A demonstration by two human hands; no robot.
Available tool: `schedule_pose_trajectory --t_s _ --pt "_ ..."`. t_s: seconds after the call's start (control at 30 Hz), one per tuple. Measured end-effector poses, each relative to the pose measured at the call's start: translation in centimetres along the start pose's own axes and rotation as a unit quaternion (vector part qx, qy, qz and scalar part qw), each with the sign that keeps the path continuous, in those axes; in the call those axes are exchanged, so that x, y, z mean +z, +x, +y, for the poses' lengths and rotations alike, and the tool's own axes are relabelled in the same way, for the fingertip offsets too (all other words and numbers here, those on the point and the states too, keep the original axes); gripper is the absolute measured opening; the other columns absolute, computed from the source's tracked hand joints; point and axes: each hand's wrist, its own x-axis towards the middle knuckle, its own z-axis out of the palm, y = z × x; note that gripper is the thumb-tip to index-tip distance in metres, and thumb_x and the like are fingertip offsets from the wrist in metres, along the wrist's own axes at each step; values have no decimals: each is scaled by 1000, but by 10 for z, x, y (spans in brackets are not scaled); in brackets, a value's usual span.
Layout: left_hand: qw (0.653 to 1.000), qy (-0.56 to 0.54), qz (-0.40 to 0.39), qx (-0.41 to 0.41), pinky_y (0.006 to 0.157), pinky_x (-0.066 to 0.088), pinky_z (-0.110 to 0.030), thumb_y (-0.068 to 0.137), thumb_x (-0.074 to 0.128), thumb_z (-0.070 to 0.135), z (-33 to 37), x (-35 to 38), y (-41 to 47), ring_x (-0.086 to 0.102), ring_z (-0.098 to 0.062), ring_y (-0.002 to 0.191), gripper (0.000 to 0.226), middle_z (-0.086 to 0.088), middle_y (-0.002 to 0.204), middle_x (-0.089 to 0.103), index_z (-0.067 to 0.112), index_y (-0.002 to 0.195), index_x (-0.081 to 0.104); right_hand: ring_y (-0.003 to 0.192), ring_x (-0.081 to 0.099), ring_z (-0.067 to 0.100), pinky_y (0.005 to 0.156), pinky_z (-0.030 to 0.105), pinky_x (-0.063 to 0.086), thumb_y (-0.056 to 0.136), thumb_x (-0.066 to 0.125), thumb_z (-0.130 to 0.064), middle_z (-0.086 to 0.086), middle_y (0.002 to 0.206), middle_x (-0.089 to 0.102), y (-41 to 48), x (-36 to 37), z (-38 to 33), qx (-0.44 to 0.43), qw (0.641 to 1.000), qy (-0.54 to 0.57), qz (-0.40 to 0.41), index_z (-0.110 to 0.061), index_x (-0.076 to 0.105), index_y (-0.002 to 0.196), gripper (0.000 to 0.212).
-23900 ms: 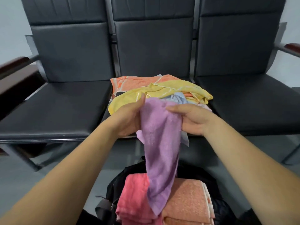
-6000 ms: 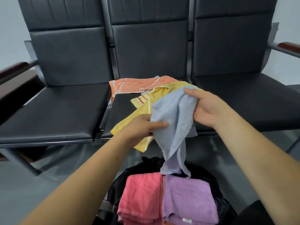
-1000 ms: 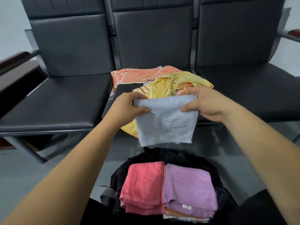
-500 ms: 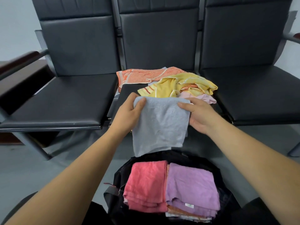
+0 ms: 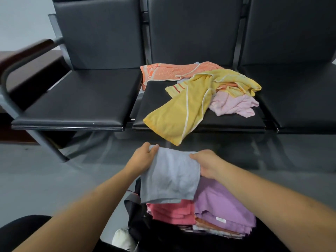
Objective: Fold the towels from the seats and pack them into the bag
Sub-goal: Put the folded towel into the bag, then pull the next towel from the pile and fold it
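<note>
A folded light blue towel (image 5: 171,176) lies over the open black bag (image 5: 135,211), covering the top of the folded pink towel (image 5: 172,212). My left hand (image 5: 143,158) grips its far left corner and my right hand (image 5: 207,163) grips its far right edge. A folded purple towel (image 5: 223,204) sits beside the pink one in the bag, with more folded towels stacked underneath. On the middle seat (image 5: 158,99) lie a yellow towel (image 5: 185,108), an orange towel (image 5: 169,71) and a crumpled pale pink towel (image 5: 232,104).
Three black padded seats stand in a row; the left seat (image 5: 78,99) and right seat (image 5: 300,99) hold nothing. A metal and wood armrest (image 5: 23,55) juts out at far left. Grey floor (image 5: 54,179) lies between seats and bag.
Both hands have carried the folded blue towel down from in front of the seat onto the towels in the bag. The view has tilted downward.
</note>
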Motion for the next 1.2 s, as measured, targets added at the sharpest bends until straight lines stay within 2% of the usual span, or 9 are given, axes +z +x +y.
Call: schedule_pose_trajectory --t_s 0.23,0.33,0.43,0.63,0.8,0.93,1.03,1.1,1.2 --pt "983 -24 -122 -136 90 44 -33 99 55 51 -68 56 5 54 -30 125 64 -13 140 53 7 143 37 80 63 27 65 35 51 88 66 -7 15 88 61 21 14 66 53 973 -219 61 1 59 95 12" --pt "975 -53 -162 -146 81 55 -32 90 73 35 -88 67 8 65 -22 100 34 -7 108 65 14 111 56 89 71 25 82 39 61 66 83 -30 8 98 71 39 17 85 61 949 -306 38 -2 59 118 63" --pt "965 -23 -195 -174 88 56 -36 86 72 29 -101 72 15 64 -24 100 42 -5 107 64 5 120 64 105 68 23 90 33 58 75 84 -30 8 116 68 33 27 81 72 898 -432 50 -2 39 146 88" --pt "968 -12 -192 -159 96 53 -37 93 67 25 -104 84 22 62 -27 111 31 -11 121 64 9 119 63 106 67 26 86 31 57 84 74 -11 8 115 66 38 27 65 66 863 -488 112 -5 57 128 48" --pt "963 163 -172 -127 90 46 -31 99 51 31 -83 83 22 57 -30 118 46 -17 135 55 2 135 49 80 57 26 49 26 37 88 50 3 3 81 52 24 25 46 -7 787 -613 71 -11 45 75 20" --pt "991 -87 -53 -91 62 42 -30 92 61 32 -32 53 45 52 -17 73 34 -4 91 58 3 108 57 58 47 19 49 27 31 88 65 -23 3 66 47 28 30 -7 -75 871 -480 68 -13 40 66 35" --pt "899 -417 -90 -102 65 42 -28 75 71 51 6 34 53 52 -14 73 52 0 85 52 8 102 61 79 66 26 74 33 53 84 75 -44 17 84 64 27 29 -45 -104 959 -260 52 -8 63 84 39" --pt "841 -519 -108 -112 85 50 -31 76 74 54 18 33 56 62 -13 106 59 2 116 66 14 118 63 104 69 33 94 42 57 88 76 -44 22 116 66 23 26 -58 -60 991 -112 33 -1 62 119 55" --pt "786 -601 -64 -129 80 55 -31 100 63 30 32 32 56 70 -21 100 31 -8 118 72 7 122 63 97 71 30 85 40 59 93 74 -33 20 116 66 19 25 -67 -9 999 39 5 -2 61 111 38"
